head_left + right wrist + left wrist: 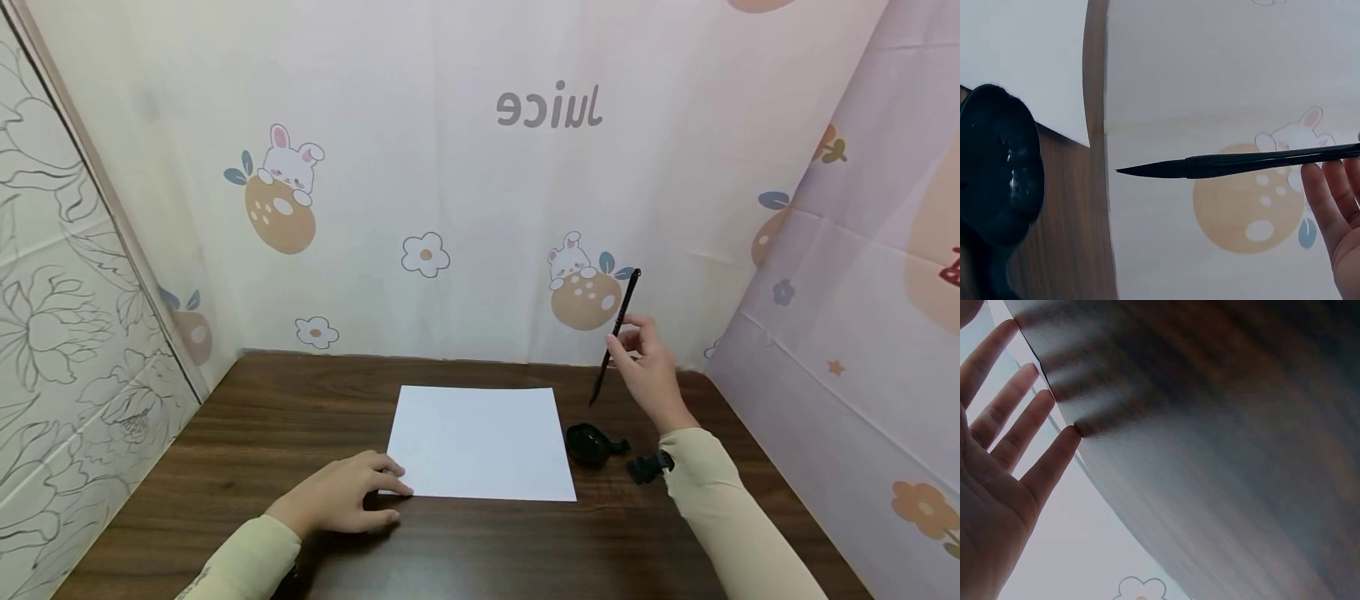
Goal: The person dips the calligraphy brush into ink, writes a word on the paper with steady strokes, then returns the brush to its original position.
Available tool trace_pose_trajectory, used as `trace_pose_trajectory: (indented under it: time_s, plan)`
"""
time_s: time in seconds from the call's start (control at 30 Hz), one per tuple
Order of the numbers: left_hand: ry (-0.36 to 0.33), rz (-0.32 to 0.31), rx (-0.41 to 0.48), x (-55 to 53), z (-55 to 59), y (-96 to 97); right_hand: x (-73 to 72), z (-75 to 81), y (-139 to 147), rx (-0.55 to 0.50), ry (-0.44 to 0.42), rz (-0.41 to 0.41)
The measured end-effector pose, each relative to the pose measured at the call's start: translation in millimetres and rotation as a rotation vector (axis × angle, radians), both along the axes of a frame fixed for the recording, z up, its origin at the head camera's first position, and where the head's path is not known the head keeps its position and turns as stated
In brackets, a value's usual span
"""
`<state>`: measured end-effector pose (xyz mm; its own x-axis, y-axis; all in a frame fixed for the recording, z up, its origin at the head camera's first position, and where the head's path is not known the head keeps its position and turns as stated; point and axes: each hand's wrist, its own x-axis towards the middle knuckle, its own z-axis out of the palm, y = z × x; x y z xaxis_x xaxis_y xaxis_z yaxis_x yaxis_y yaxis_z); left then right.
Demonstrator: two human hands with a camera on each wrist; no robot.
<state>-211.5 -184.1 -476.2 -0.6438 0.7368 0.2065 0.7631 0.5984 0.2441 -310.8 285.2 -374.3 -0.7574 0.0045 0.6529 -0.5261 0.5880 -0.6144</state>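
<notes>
In the head view my right hand [651, 371] pinches a black writing brush [627, 298] partway along its handle, its tip pointing down above the table. The right wrist view shows the brush's dark, pointed bristles [1150, 170] clear of any surface. Below that hand sits a glossy black ink dish [587, 444] with a short handle and dark liquid inside. To its left lies a blank white sheet of paper [480, 442]. My left hand [345, 493] has its fingers spread, fingertips at the paper's lower left corner, and holds nothing.
The dark wooden table [247, 450] ends at a printed curtain [450, 183] behind. More curtain [847, 333] hangs along the right side, and a flower-patterned panel [67, 333] stands at the left. A black strap [649, 467] is on the right wrist.
</notes>
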Motion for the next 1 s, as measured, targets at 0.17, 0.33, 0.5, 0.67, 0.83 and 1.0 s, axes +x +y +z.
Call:
trace_pose_trajectory:
  time_s: [0.17, 0.33, 0.5, 0.67, 0.83, 1.0]
  plan:
    - [0.006, -0.010, 0.004, 0.0, 0.2, 0.3, -3.6, -1.4, -10, 0.005, 0.001, 0.024]
    - [0.005, -0.007, 0.003, 0.2, 0.1, 0.3, -0.2, 5.1, -26, 0.000, 0.026, 0.062]
    - [-0.001, -0.003, 0.003, -0.1, -0.1, -0.3, 15.3, 21.9, -49, -0.001, 0.033, 0.090]
    - [0.016, -0.007, -0.003, -1.5, -1.8, -0.7, 18.6, 26.3, -64, -0.007, 0.023, 0.115]
    - [0.022, -0.007, -0.007, -1.4, -1.4, -0.3, 18.9, 26.6, -77, -0.028, -0.019, 0.134]
    - [0.037, -0.017, -0.006, 0.1, 0.7, 0.4, 17.5, 26.7, -90, -0.049, -0.039, 0.149]
